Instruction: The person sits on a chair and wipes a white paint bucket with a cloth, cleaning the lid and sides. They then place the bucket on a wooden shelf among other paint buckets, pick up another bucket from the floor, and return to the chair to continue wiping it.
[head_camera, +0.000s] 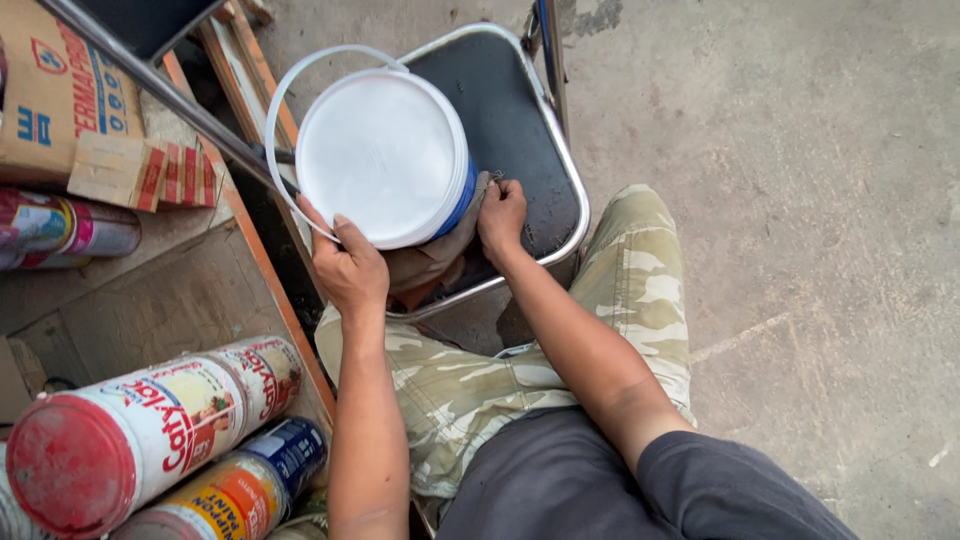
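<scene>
A round white plastic pail (380, 155) with a white lid, a blue band on its side and a thin white bail handle stands on a black-seated metal chair (520, 120). My left hand (348, 265) grips the pail's near left rim, thumb on the lid edge. My right hand (500, 215) presses a grey-brown cloth (430, 262) against the pail's right side, low by the blue band. The cloth bunches under the pail's near edge. My knees in camouflage trousers are just below the chair.
At the left stands a wooden shelf (190, 290) with paint cans lying on their sides (140, 430), a cardboard box (60, 90) and small wooden blocks (140, 172). A grey metal bar (150, 85) runs diagonally behind the pail. Bare concrete floor (800, 200) lies to the right.
</scene>
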